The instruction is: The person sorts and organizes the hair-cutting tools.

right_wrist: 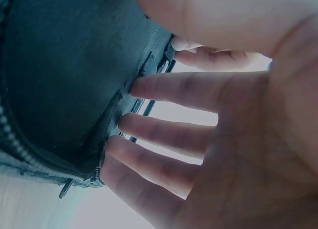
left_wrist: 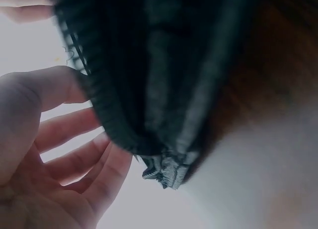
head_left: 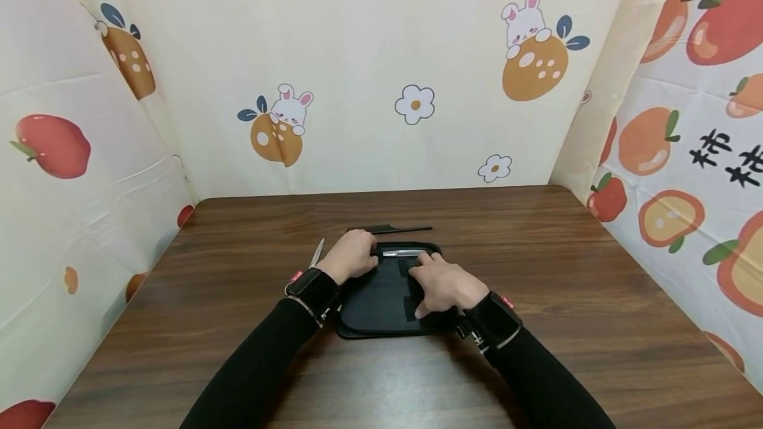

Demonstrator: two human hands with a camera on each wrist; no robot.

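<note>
A black zippered case [head_left: 375, 310] lies unzipped on the table, its dark inside facing up. My left hand [head_left: 352, 255] is at its far left corner; in the left wrist view the thumb and fingers pinch the zipper edge [left_wrist: 92, 85]. My right hand [head_left: 444, 283] reaches over the case's right half. In the right wrist view its fingers are nearly straight, with the tips touching the case's inner lining [right_wrist: 74, 65]. A slim silver tool [head_left: 403, 253] lies along the far inside edge of the case, its kind unclear. The palms hide parts of the case's sides.
Behind the case lies a black comb-like item [head_left: 387, 229] with a thin tail. A pointed silver blade [head_left: 317, 253] shows left of my left hand, its lower part hidden. Fruit-printed cloth [head_left: 369, 138] walls the brown wooden table [head_left: 536, 270] at the back and both sides.
</note>
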